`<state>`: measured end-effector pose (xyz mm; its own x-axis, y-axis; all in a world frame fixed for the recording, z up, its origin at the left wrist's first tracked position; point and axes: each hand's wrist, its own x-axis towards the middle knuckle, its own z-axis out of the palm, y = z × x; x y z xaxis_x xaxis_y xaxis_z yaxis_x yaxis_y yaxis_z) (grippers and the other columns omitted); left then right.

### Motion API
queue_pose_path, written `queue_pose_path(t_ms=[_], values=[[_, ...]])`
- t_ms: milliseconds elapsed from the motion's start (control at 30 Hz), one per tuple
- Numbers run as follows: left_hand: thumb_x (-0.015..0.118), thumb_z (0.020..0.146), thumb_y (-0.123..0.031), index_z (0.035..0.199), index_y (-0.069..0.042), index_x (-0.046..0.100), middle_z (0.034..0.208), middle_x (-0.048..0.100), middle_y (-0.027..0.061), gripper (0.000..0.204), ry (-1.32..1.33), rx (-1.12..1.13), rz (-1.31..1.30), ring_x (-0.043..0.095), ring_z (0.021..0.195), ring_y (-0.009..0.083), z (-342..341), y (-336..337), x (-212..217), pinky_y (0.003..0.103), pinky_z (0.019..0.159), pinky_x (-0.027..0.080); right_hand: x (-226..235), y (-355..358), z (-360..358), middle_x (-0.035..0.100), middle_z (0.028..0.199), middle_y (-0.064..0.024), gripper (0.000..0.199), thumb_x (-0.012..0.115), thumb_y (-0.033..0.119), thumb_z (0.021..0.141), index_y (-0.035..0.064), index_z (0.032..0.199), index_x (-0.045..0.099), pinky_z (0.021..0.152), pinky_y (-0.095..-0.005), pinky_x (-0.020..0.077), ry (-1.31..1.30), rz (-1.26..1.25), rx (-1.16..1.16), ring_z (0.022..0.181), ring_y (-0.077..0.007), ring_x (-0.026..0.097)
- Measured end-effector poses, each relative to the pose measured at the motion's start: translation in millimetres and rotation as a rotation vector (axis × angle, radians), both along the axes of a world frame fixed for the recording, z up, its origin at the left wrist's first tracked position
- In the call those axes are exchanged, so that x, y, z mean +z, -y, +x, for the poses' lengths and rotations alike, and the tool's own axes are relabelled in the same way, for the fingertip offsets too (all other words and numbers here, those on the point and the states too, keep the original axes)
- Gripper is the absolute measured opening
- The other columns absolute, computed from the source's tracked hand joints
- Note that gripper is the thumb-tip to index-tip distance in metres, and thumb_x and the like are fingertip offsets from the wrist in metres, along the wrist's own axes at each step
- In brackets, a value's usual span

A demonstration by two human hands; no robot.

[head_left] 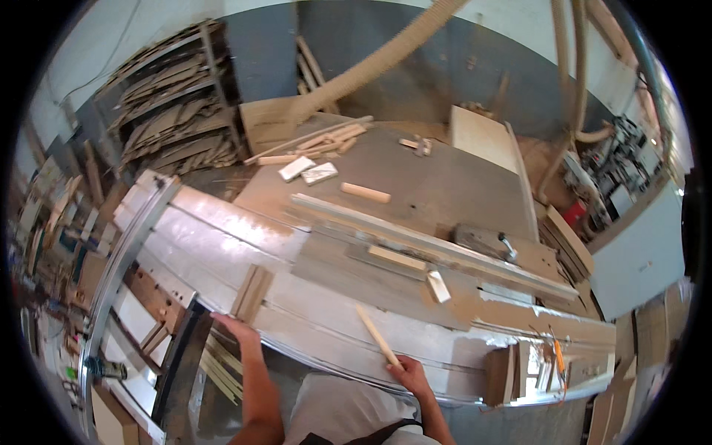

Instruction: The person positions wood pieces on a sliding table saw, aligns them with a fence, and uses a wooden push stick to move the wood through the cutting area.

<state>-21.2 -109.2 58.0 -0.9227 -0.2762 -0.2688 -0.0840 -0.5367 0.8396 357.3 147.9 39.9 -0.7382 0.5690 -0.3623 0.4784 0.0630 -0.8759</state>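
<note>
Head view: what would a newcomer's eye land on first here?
Probably the thick ribbed hose, slanting down from the top of the view toward the upper left of the work surface. Next might come the pale wooden stick in the right hand, at the near side of the shiny metal table. The rack at upper left also stands out, its shelves heaped with wood pieces.

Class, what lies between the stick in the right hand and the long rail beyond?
The head view shows a pale wooden strip and a small white block between stick and rail.
</note>
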Motion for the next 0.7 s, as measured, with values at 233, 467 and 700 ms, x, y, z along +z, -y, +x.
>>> queue_pose_path(t_ms=[233,467,700], values=[[0.023,0.101,-0.069,0.149,0.006,0.034,0.152,0.039,0.0195,0.09,0.167,-0.052,0.099,0.048,0.132,0.0381,37.8,-3.1,-15.9,0.054,0.112,0.043,106.5,-24.8,30.7,0.061,0.087,-0.0025,0.018,0.059,0.021,0.1,0.0057,0.109,0.058,0.066,-0.0265,0.0455,-0.354,-0.665,-0.083,0.075,-0.0117,0.056],[0.036,0.102,-0.062,0.129,0.019,0.051,0.126,0.059,0.0314,0.087,0.307,0.032,-0.484,0.062,0.107,0.0409,84.9,-47.8,-18.8,0.049,0.095,0.053,169.7,-87.3,107.3,0.061,0.087,-0.0024,0.023,0.065,0.0,0.082,0.0055,0.104,0.059,0.067,-0.0278,0.0508,-0.455,-0.353,-0.455,0.074,-0.0126,0.06],[0.053,0.099,-0.053,0.123,0.019,0.053,0.125,0.058,0.0385,0.075,0.239,0.161,-0.837,0.061,0.107,0.046,42.3,4.9,-144.1,0.049,0.092,0.051,174.0,-126.2,184.2,0.07,0.082,-0.0216,0.037,0.076,0.032,0.078,0.0016,0.098,0.072,0.072,-0.0459,0.054,0.642,0.759,-0.722,0.078,-0.0339,0.07]])
